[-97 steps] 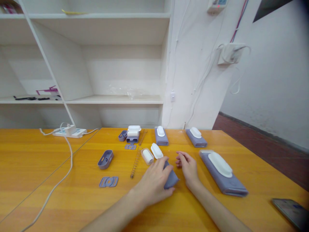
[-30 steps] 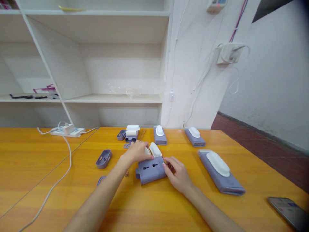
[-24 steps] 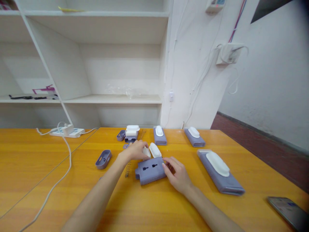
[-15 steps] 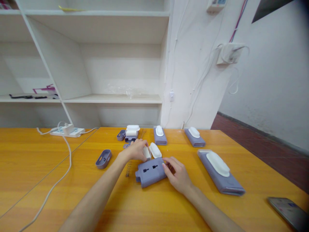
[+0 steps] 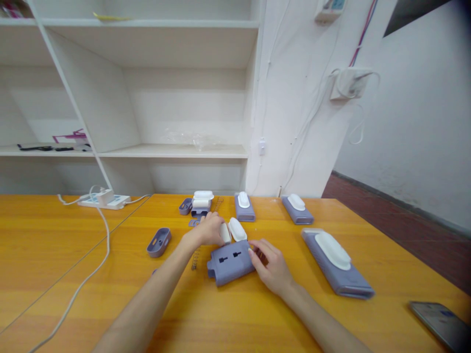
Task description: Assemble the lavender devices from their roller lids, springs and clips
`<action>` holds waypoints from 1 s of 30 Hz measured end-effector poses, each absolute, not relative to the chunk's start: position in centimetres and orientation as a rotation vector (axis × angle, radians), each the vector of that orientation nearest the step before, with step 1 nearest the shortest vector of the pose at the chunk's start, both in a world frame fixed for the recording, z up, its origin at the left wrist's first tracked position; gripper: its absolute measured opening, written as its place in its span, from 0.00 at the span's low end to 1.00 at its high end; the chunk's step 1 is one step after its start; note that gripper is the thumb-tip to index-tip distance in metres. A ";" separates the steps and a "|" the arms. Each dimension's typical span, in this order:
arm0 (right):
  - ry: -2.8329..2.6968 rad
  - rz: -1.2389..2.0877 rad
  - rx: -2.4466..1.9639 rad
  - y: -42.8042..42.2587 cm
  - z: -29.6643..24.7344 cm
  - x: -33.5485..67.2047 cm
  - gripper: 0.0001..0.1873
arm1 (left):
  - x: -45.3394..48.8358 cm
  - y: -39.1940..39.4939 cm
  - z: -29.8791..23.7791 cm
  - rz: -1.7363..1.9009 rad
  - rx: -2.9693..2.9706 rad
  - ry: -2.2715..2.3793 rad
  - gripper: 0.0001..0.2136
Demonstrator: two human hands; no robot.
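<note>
The left hand (image 5: pixel 206 230) had its fingers curled shut round a small white block (image 5: pixel 224 233), of which only the right-hand end showed past the fingertips; how much of it lay inside the palm could not be made out. The right hand (image 5: pixel 271 265) was closed on the near end of a purple housing (image 5: pixel 230 261), thumb on its top edge and fingers bent behind it, so that end of the housing was covered. The housing lay flat on the table (image 5: pixel 55 255) between the two hands, just under the left hand's grip, with two dark slots facing up. A white cap (image 5: pixel 237 229) sat just beside the block, on the far side of the right fingertips. A spring (image 5: pixel 195 258) ran under the left wrist, its upper part hidden. Left of that forearm stood a purple tray (image 5: pixel 159 242), and a sliver of something purple (image 5: pixel 154 271) peeped from beneath the arm, too little of it to name. Beyond the left hand was a small heap of parts (image 5: pixel 200 202), blurred together. Two finished units (image 5: pixel 245 207) (image 5: pixel 298 209) lay well beyond the right hand, and a larger one (image 5: pixel 336 263) near its right. A phone (image 5: pixel 440 323) was cut off by the lower right edge. A power strip (image 5: pixel 105 200) lay far to the left.
</note>
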State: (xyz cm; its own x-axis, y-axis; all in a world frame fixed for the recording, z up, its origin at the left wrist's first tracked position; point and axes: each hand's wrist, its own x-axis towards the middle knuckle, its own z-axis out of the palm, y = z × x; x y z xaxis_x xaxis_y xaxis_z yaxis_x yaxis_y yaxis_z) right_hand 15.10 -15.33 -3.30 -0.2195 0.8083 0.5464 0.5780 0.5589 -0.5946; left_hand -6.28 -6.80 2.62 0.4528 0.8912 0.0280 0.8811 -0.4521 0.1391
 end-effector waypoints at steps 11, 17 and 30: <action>-1.942 0.316 -1.108 -15.3 -3.4 15.0 0.11 | -6.2 -7.7 1.5 0.449 2.549 1.546 0.22; -2.012 0.255 -1.099 -15.4 -3.5 15.0 0.14 | -6.2 -7.3 1.3 0.542 2.548 1.486 0.28; -1.980 0.147 -1.147 -15.5 -3.4 14.9 0.18 | -6.7 -6.4 2.1 0.875 2.357 1.317 0.12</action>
State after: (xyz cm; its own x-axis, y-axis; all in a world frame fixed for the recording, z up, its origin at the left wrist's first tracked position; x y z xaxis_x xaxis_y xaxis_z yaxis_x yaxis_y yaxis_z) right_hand 14.93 -15.48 -3.38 -0.2456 0.7653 0.5950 0.6693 0.5778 -0.4670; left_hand -6.75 -6.38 2.15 0.3934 0.8451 0.3619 0.6613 -0.5336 0.5272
